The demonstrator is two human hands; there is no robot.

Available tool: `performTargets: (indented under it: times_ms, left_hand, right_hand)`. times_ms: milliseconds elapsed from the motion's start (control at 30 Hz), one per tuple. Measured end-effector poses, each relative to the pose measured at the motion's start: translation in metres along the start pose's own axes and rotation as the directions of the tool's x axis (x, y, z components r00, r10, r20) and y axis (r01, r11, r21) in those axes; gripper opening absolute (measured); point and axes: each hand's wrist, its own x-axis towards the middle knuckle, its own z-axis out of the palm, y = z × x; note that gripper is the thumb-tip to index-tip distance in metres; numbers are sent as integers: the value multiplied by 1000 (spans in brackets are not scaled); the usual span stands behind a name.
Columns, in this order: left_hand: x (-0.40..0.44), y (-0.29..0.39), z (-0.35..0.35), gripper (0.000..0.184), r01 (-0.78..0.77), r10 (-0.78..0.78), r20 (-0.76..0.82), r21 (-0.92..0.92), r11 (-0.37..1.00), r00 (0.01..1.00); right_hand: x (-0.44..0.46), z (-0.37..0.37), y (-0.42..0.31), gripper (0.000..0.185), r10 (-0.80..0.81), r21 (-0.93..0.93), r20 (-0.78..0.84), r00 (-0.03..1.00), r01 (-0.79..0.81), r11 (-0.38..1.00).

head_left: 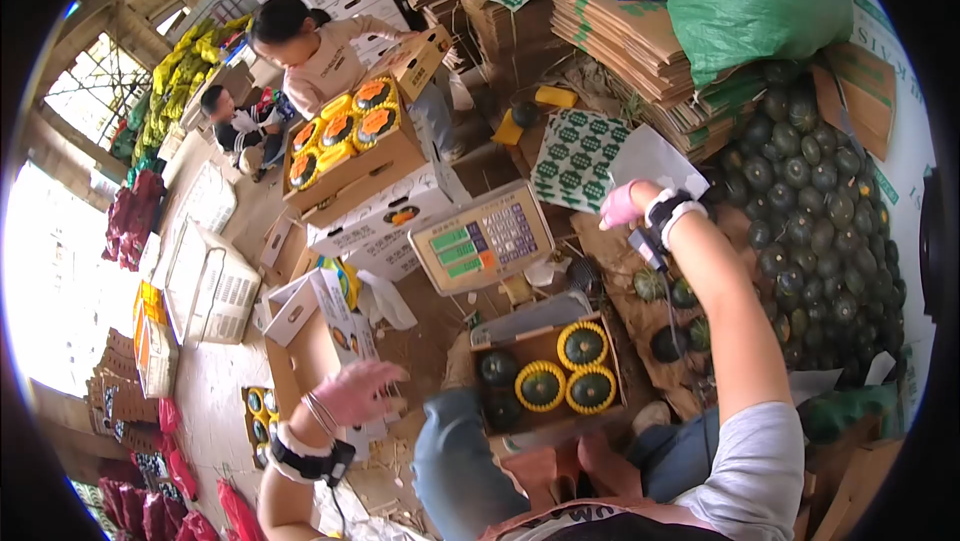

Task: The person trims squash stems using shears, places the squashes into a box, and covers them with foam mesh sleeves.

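Between your knees, at five o'clock, sits an open brown cardboard box (618,369) holding squashes (583,346). Five show: round, dark green, faintly ribbed, each with a paler spot or streaks on the upturned face. Three wear bright yellow foam collars with scalloped edges, which circle their sides and leave the tops exposed; the two along the left wall are bare and look almost black.

At seven o'clock your left hand (360,393) hangs over the near end of a white carton (345,316), its fingers loosely bent and a little spread. You cannot tell whether it touches the carton.

Just beyond the box, near the centre, stands a weighing scale (480,241), its panel showing green displays and rows of keys. Your right hand (625,206) reaches out between two and three o'clock, beside a green-and-white patterned sheet (580,156); its fingers look bent, but you cannot tell whether they pinch the sheet's edge.

At three o'clock a big heap of bare dark green squashes (800,211) leans up to the wall. Farther off, at one o'clock, flattened cardboard (625,36) is stacked high. Toward ten o'clock a carton (365,166) holds more collared squashes with orange labels, and a co-worker (325,66) stands behind it.
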Motion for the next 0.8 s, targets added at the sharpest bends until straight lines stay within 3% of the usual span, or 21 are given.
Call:
performTargets:
  times_ms: [33, 100, 133, 167, 233, 267, 300, 367, 433, 467, 500, 567, 633, 700, 800]
  left_hand:
    - [13, -21, 22, 45, -19, 17, 30, 40, 999, 999]
    - [38, -52, 61, 46, 20, -19, 21, -51, 999, 1000]
    - [55, -59, 74, 45, 59, -54, 33, -197, 979, 998]
    - [68, -77, 102, 44, 8, -33, -78, -297, 955, 996]
    - [96, -96, 143, 44, 71, -140, -110, -479, 875, 984]
    - [104, -99, 153, 44, 77, -149, -116, -473, 878, 982]
    - [112, -101, 163, 44, 78, -154, -125, -469, 880, 980]
    - [122, -114, 184, 43, 51, -151, -152, -520, 853, 977]
    - [119, -141, 212, 42, 0, -143, -180, -623, 782, 973]
    - [117, -127, 189, 40, 147, -291, -109, -668, 730, 950]
    - [115, -124, 182, 40, 249, -390, -94, -628, 737, 916]
    - [111, -125, 168, 39, 291, -419, -199, -464, 837, 886]
    - [109, -126, 167, 40, 303, -446, -191, -503, 809, 874]
    - [113, -130, 173, 40, 271, -423, -204, -514, 813, 883]
    - [119, -132, 187, 42, 177, -336, -231, -517, 837, 913]
  right_hand:
    - [48, 5, 13, 47, -63, -225, -82, 995, 43, 973]
    - [134, 31, 39, 48, -73, 131, -348, 935, 126, 983]
    - [126, 32, 24, 45, 50, 288, -529, 847, 124, 950]
    - [163, 40, 29, 51, 162, 306, -652, 741, 62, 950]
    - [169, 33, 17, 61, 601, 563, -444, 664, -315, 764]
    - [190, 37, 26, 73, 713, 626, -389, 583, -401, 669]
    - [199, 41, 32, 76, 801, 742, -412, 435, -350, 572]
    - [239, 48, 87, 70, 792, 860, -391, 469, -121, 496]
    - [248, 54, 108, 57, 763, 955, -294, 575, 214, 207]
    - [243, 52, 111, 51, 710, 961, -228, 666, 272, 53]
    - [258, 52, 131, 44, 669, 979, -167, 724, 202, 27]
    - [254, 50, 132, 27, 506, 936, -80, 859, 240, -259]
    - [244, 45, 123, 14, 358, 840, -61, 932, 242, -486]
    - [218, 40, 85, 17, 82, 732, -260, 962, 251, -633]
    - [221, 47, 64, 20, 201, 646, -281, 938, 340, -684]
